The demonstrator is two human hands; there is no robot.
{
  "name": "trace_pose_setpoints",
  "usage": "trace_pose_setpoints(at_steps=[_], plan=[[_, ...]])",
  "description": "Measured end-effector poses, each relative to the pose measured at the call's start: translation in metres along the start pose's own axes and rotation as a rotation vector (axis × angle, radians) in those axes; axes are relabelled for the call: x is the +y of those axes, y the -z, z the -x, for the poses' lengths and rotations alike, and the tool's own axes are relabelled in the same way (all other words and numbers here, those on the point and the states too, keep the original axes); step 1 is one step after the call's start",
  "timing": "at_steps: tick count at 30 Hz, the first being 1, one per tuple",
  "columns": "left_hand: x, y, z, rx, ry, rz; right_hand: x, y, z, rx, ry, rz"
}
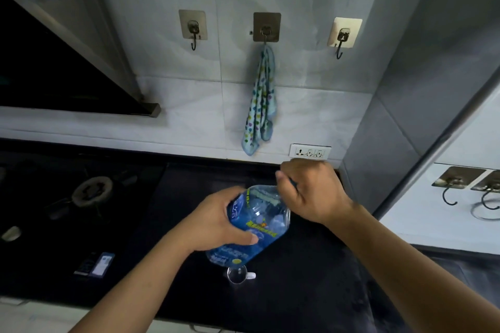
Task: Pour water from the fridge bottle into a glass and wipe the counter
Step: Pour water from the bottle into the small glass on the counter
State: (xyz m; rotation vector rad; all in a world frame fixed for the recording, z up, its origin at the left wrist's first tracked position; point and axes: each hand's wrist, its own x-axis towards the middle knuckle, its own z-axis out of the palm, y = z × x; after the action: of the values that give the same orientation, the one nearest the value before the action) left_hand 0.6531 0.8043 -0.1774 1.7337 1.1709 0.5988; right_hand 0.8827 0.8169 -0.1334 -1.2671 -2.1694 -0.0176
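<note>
A clear plastic water bottle point(255, 220) with a blue label is held tilted above the black counter point(311, 278). My left hand point(216, 220) grips its body from the left. My right hand point(311, 192) is curled round the bottle's top end, hiding the cap and neck. A small clear glass with a handle point(238, 274) stands on the counter right below the bottle's lower end. A dotted blue cloth point(261, 105) hangs from the middle wall hook, behind the hands.
A gas stove burner point(92, 192) sits at the left on the dark hob. A wall socket point(309, 151) is just above the counter's back edge. A grey wall point(405, 116) closes the right side. A small packet point(97, 265) lies front left.
</note>
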Motion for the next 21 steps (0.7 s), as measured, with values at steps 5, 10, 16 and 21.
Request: trace_pose_setpoints(at_steps=[5,10,16,21], plan=[[-0.004,-0.014,0.0,0.217,-0.037,-0.172,-0.003,-0.005,0.004,-0.091,-0.253,0.125],[0.002,0.001,0.003,-0.04,-0.04,-0.002,0.001,0.004,0.009,0.039,0.146,-0.081],[-0.002,-0.026,0.004,0.201,-0.017,-0.204,-0.001,-0.013,0.013,-0.05,-0.398,0.06],[-0.008,-0.037,0.009,0.274,-0.02,-0.28,-0.009,-0.019,0.019,-0.065,-0.634,-0.07]])
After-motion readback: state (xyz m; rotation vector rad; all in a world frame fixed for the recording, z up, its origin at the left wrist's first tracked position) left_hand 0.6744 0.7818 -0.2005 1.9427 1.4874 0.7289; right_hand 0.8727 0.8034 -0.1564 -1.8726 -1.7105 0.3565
